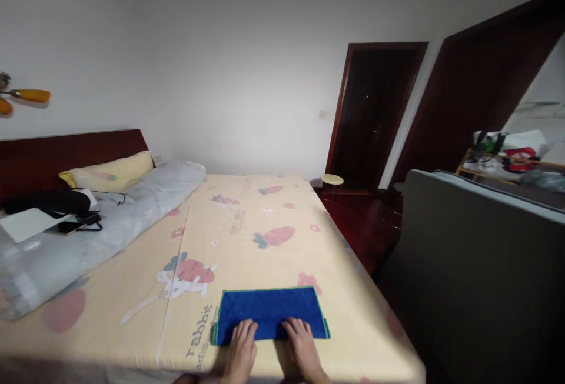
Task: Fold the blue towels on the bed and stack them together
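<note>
A blue towel [271, 304] with green edging lies folded into a flat rectangle near the front edge of the bed. My left hand [242, 346] is at the left half of its near side, with curled fingers closed on the cloth. At the right half, my right hand [302, 343] likewise has bent fingers closed on the near side. The undersides of both hands are hidden, so how the thumbs hold the cloth is hard to see.
The bed [229, 237] has a yellow sheet with carrot and rabbit prints. A rolled grey quilt [145, 196], a yellow pillow [110, 173] and a black bag [48, 201] lie left. A round stool [331, 179] stands beyond; a dark grey panel [477, 278] rises right.
</note>
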### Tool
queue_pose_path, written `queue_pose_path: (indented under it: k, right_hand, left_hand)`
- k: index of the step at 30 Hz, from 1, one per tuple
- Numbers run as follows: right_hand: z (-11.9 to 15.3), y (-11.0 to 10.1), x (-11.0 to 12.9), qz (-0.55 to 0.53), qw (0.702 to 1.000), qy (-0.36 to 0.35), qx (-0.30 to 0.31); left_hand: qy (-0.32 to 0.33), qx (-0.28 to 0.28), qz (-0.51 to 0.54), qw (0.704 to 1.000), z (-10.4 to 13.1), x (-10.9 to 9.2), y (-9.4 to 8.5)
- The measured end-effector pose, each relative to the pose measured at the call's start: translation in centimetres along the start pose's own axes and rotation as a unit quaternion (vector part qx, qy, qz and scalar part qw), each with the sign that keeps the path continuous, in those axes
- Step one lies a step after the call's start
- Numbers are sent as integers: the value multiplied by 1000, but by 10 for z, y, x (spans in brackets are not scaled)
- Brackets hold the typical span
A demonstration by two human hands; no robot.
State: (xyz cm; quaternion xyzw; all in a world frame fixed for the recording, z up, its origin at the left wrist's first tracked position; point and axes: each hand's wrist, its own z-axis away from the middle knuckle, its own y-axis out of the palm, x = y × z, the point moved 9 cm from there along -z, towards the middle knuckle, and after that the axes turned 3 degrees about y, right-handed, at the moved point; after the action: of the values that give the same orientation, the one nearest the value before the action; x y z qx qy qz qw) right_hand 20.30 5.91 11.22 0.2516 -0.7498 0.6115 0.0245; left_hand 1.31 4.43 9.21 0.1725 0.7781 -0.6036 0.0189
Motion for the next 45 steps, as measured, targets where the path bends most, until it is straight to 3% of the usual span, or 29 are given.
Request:
queue_pose_path:
  k: [3, 6, 8, 13, 17, 23, 28, 31, 37, 40, 43, 45]
  right_hand:
    - [-7, 19, 35, -14, 999, -6, 38]
    - [-7, 27, 30, 9, 999, 12, 47]
    - [-2, 21, 4, 31, 999, 33, 26]
    - [21, -7, -79, 82, 995, 59, -2]
    - [28, -24, -107, 100, 993, 66, 1]
    - [16, -34, -97, 118, 989, 76, -37]
    - [9, -49, -90, 90, 993, 69, -27]
    - [7, -58, -91, 63, 995, 77, -10]
    - [4, -49, -104, 55, 991, 125, 9]
    - [1, -42, -111, 74, 986, 150, -2]
    - [-2, -41, -106, 95, 982, 160, -26]
    - [-7, -38, -85, 92, 986, 132, -37]
  left_hand:
    - [5, 87, 19, 996, -8, -31, 32]
    - [-14, 132, 14, 991, -7, -26, 44]
    - [-28, 124, -1, 992, 0, -4, 36]
    - [-49, 57, -52, 996, 26, 74, -5]
    - [-28, 51, -66, 996, 35, 102, -17]
    - [-51, 85, -70, 993, 22, 95, -19]
    - [-40, 49, -29, 998, 14, 83, -47]
    - [-62, 15, 6, 998, 15, 92, -59]
    - [-126, -4, 107, 986, 12, 124, -39]
    - [-169, -4, 32, 985, 9, 129, -34]
    - [-173, -22, -62, 983, 4, 115, -36]
    - [-105, -31, -58, 992, -4, 86, -32]
